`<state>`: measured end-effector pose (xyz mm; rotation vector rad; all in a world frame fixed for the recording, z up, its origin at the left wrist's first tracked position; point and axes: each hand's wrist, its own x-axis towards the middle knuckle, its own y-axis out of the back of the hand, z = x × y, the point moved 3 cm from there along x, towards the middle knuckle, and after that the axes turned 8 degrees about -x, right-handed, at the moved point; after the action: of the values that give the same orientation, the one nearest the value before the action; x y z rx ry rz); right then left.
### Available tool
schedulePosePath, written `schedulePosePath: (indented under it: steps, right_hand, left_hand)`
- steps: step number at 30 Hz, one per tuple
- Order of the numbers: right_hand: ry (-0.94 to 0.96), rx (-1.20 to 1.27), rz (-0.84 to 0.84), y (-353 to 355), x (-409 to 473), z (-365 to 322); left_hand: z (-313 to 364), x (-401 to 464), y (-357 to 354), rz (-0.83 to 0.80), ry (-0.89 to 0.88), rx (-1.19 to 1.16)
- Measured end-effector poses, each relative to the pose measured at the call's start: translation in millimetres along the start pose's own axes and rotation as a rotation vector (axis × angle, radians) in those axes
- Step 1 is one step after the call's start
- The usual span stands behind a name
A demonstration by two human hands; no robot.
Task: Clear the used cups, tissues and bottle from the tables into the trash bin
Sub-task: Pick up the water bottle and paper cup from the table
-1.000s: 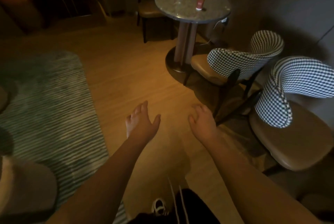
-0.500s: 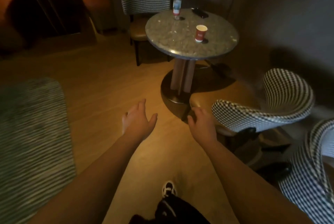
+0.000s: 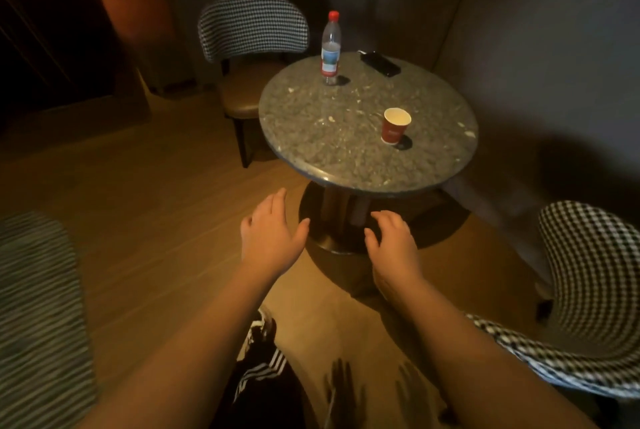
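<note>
A round stone-topped table (image 3: pixel 332 151) stands ahead of me. On its far side is a clear plastic bottle (image 3: pixel 330 48) with a red cap, upright. A red paper cup (image 3: pixel 394 126) with a white inside stands upright toward the table's right. My left hand (image 3: pixel 272 238) and my right hand (image 3: pixel 393 245) are stretched out low in front of the table's near edge, over its pedestal, both holding nothing with fingers apart. No tissues or trash bin are in view.
A black flat device (image 3: pixel 380 63) lies at the table's far edge. A checkered chair (image 3: pixel 252 48) stands behind the table on the left, another checkered chair (image 3: pixel 588 290) at my right. A striped rug (image 3: pixel 34 307) covers the wooden floor on the left.
I have walked closer to the round table, which now fills the middle of the view. Both hands stay out in front, holding nothing.
</note>
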<state>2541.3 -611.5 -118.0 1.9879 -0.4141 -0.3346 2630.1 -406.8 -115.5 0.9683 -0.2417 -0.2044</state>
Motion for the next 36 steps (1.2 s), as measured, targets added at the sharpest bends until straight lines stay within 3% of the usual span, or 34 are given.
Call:
schedulePosePath:
  steps: [11, 17, 23, 31, 36]
  right_hand:
    - [-0.292, 0.051, 0.160, -18, 205, -66]
    - [-0.544, 0.041, 0.201, -23, 258, -54]
    - [-0.766, 0.075, 0.409, -20, 311, -26]
    - [-0.963, 0.148, 0.464, -27, 380, 16]
    - [-1.027, 0.207, 0.527, -33, 409, 19]
  left_hand:
    - [-56, 279, -2, -0.162, -0.224, -0.011]
    - [-45, 362, -35, -0.295, -0.309, -0.102]
    - [-27, 426, -82, -0.378, -0.348, -0.052]
    - [-9, 530, -122, -0.419, -0.240, -0.132]
    - [5, 580, -127, -0.331, -0.159, -0.273]
